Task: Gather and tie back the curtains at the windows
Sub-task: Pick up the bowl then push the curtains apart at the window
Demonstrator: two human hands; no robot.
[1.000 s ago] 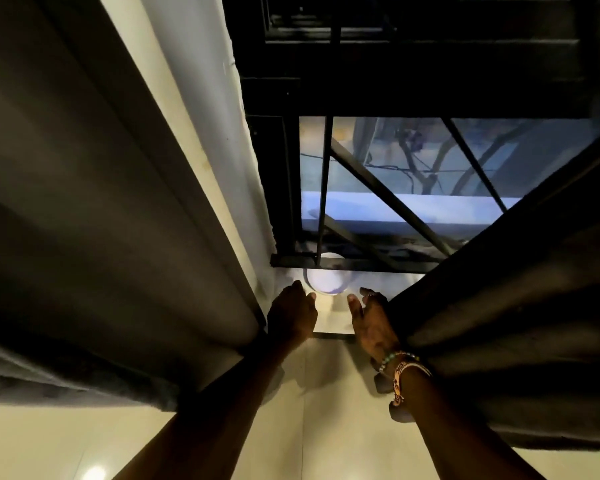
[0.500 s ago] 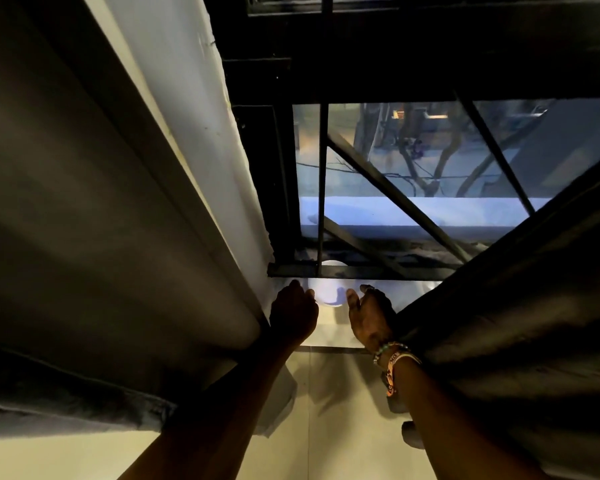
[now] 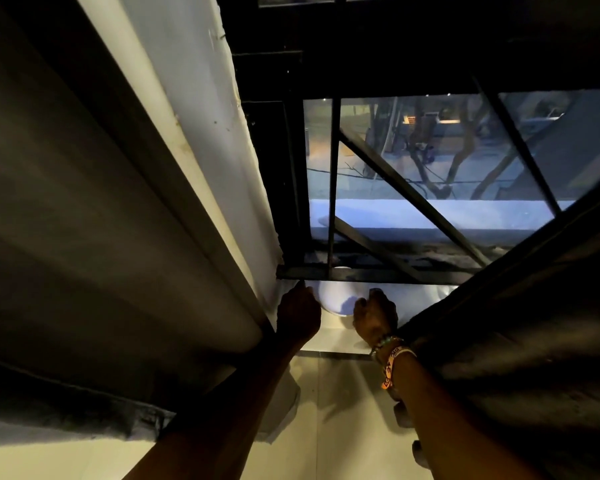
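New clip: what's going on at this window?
A person reaches both arms between two loose curtains at a black metal-barred window. The left hand is at the pale lining edge of the dark grey left curtain. The right hand, with beaded and orange wristbands, is beside the dark right curtain. Both hands are over the pale sill near a white round object. It is too dim to read their grips, and no tie-back is in view.

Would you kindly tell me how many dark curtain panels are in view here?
2. One dark grey fabric curtain panel hangs left, beside the left hand; the other panel hangs right, beside the right hand. More may lie outside the frame.
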